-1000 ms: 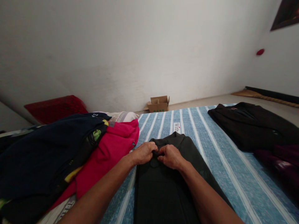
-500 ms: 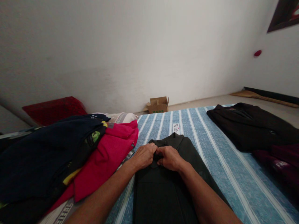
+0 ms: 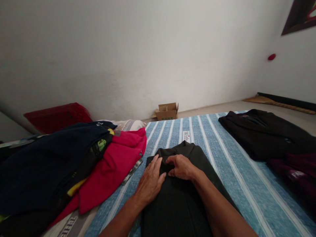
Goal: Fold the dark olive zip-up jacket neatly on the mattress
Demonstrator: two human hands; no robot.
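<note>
A dark collared shirt (image 3: pixel 195 158) lies folded lengthwise on a blue striped sheet (image 3: pixel 232 158), its collar pointing away from me. My left hand (image 3: pixel 150 181) rests flat on the shirt's left side, fingers stretched out. My right hand (image 3: pixel 181 166) is curled just below the collar, its fingertips pinching the fabric at the placket.
A heap of clothes lies at the left: a navy garment (image 3: pixel 49 154) over a pink one (image 3: pixel 118 158). A black garment (image 3: pixel 264 133) and a maroon one (image 3: pixel 293 171) lie at the right. A red cushion (image 3: pixel 56 113) and a small cardboard box (image 3: pixel 168 111) sit by the wall.
My left hand has left the placket, opened, and slid back toward me to lie flat on the shirt. My right hand has stayed at the placket.
</note>
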